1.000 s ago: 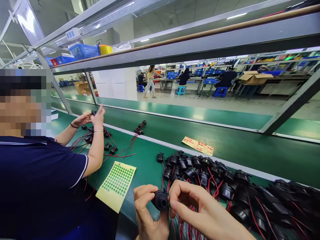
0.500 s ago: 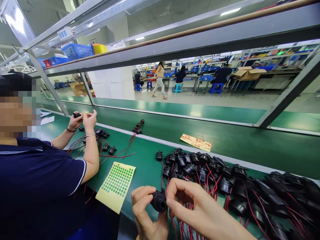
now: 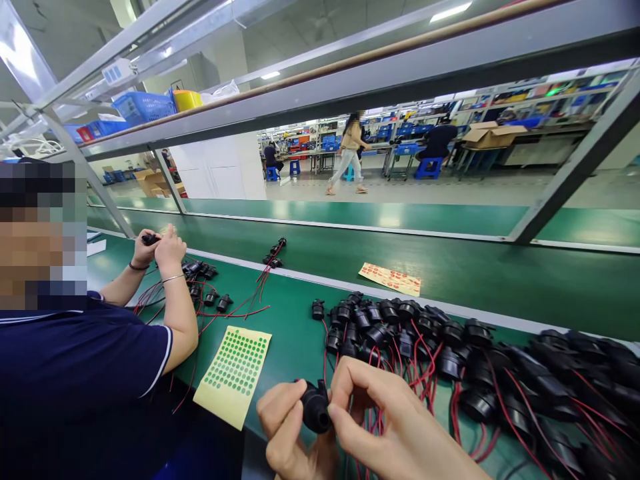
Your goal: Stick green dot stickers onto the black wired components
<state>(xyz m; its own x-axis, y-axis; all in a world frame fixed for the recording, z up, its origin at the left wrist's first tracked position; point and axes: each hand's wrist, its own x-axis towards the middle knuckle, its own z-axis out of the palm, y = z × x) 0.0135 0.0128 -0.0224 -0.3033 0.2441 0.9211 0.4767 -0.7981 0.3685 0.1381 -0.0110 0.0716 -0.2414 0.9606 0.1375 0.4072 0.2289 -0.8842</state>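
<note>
In the head view, my left hand [image 3: 290, 427] is closed around a small black water pump [image 3: 316, 410], whose round nozzle faces me. My right hand [image 3: 385, 417] meets the pump's right side with thumb and forefinger pinched together. Whatever may lie between those fingertips is hidden. Just left of my hands lies a yellow sheet of green round stickers [image 3: 235, 373], with some bare spots in its lower rows. A large heap of similar black pumps [image 3: 453, 363] with red and black wires spreads behind and to the right of my hands.
At left sits a co-worker [image 3: 90, 353] holding a black part in both hands near a smaller pump pile [image 3: 210, 297]. A few pumps [image 3: 274, 257] lie by the pale ledge. A sheet with red stickers [image 3: 393, 279] lies beyond it. A shelf frame [image 3: 320, 110] spans overhead.
The pump in my left hand has shifted slightly down and tilted, and my right fingertips have stayed against its side. The co-worker's hands have moved a little left; a walker behind has moved right.
</note>
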